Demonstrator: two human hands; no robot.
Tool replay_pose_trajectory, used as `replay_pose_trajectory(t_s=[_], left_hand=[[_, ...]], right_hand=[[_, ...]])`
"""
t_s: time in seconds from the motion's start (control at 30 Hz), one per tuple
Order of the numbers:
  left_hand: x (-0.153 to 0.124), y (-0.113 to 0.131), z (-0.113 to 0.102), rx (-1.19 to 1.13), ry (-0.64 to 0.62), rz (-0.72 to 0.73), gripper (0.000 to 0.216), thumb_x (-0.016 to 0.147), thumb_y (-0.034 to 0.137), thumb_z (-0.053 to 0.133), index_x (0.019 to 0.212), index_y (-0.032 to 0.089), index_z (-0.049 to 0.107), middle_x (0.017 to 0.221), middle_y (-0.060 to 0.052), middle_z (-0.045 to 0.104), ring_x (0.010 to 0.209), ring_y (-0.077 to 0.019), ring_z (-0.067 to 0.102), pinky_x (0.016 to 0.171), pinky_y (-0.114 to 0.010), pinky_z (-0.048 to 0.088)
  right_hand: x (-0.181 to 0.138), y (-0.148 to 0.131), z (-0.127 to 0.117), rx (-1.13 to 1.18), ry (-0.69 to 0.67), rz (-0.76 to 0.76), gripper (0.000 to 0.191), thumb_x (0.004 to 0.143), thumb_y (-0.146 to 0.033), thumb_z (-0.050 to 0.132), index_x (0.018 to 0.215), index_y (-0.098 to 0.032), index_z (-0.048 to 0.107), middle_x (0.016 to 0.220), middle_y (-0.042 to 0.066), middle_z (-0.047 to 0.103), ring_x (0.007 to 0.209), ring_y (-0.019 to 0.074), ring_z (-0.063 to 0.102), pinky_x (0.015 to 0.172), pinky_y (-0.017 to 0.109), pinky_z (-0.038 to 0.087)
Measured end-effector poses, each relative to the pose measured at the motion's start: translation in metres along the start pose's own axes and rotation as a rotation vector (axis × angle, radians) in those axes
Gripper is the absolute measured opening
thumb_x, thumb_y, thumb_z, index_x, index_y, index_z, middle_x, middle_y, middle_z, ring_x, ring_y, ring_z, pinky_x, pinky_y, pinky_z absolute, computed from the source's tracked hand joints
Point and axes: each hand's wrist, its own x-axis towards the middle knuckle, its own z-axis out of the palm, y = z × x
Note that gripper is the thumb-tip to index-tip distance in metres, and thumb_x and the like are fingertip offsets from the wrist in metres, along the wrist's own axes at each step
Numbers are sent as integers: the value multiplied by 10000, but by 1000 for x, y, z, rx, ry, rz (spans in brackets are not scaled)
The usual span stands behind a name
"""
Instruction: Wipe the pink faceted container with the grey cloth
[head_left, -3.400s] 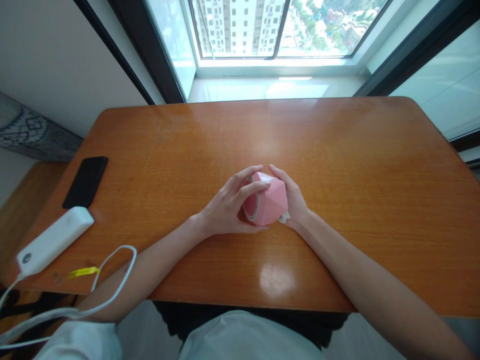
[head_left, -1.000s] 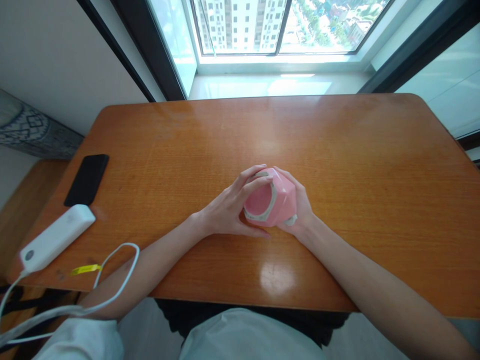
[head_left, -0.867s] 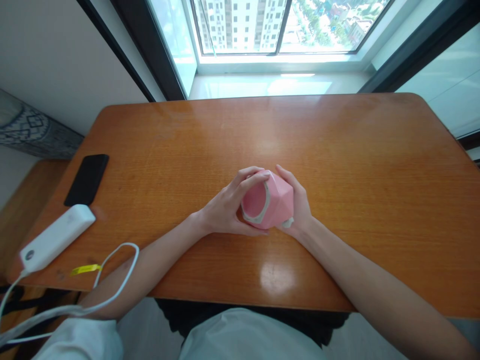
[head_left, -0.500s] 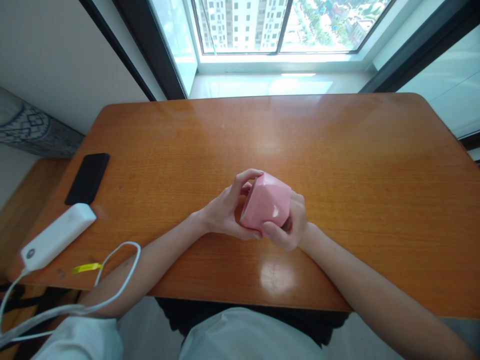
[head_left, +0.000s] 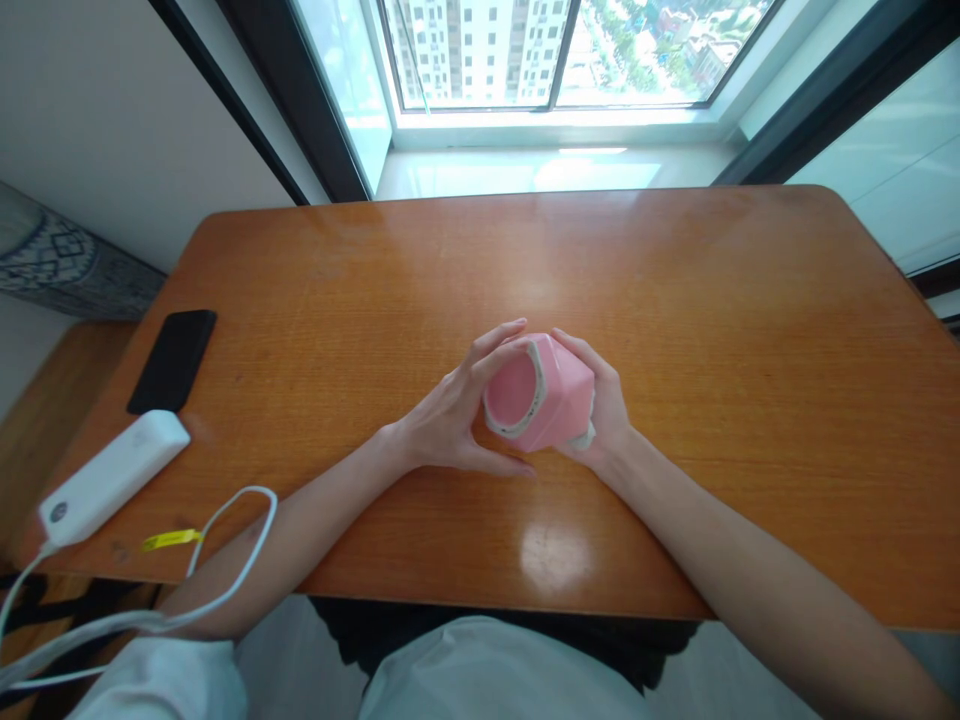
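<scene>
A small pink faceted pot [head_left: 564,392], glossy and with a whitish rim, is held on its side above the table. Its hollow mouth faces left and shows a pink inside. My right hand [head_left: 610,408] grips it from the right, around the base end, where a whitish patch shows by the palm. My left hand [head_left: 456,415] is spread around the mouth, one finger at the upper rim. The left thumb points right below the pot, apart from it. Part of the right fingers is hidden behind the pot.
A wooden table [head_left: 360,290] spans the view before a window. At its left lie a black phone [head_left: 172,360] and a white power strip [head_left: 114,480]. A white cable [head_left: 259,560] with a yellow tag [head_left: 171,540] loops over my left forearm.
The pot has turned in my hands, so its mouth now shows toward me. My right hand has shifted its grip, and my left fingers have opened wider, with the thumb off the pot.
</scene>
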Motion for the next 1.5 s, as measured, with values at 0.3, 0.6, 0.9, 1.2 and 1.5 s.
replay_pose_trajectory(t_s=[0.3,0.6,0.9,1.2,1.5], left_hand=[[-1,-7,5,-70,126,23,1305,579,754,1050,1678,355,471,1580,-150,549,1446,-391,620,1209,-553,575],[-5,-6,11,-431,70,-157,1301,545,859,996,1608,372,425,1307,-68,689,1072,-262,732,942,-424,632],[-6,-9,9,-320,45,-80,1537,531,862,1006,1781,458,208,1843,-144,297,1570,-445,520,1228,-600,553],[2,-4,2,-22,20,6,1479,622,728,1050,1804,409,220,1813,-166,360,1670,-458,423,1366,-646,434],[-3,-2,6,-244,96,-125,1371,574,731,1054,1713,378,378,1489,-111,637,1286,-339,704,1126,-508,604]], right_hand=[[-10,11,11,-46,18,-22,686,940,-899,598,805,-241,737,633,47,695,638,239,702,559,338,566],[-18,16,-5,-916,-198,-743,335,840,-540,814,640,-289,716,661,54,709,661,252,671,670,414,567],[-15,7,5,-413,-30,-469,500,981,-549,741,610,-233,631,498,-28,535,427,123,430,443,286,347],[2,4,2,133,13,-3,344,913,-579,826,846,-255,730,674,-4,746,657,220,724,580,319,584],[-16,20,1,-442,-118,-432,579,1061,-727,568,786,-234,697,626,24,647,532,180,580,465,311,418]])
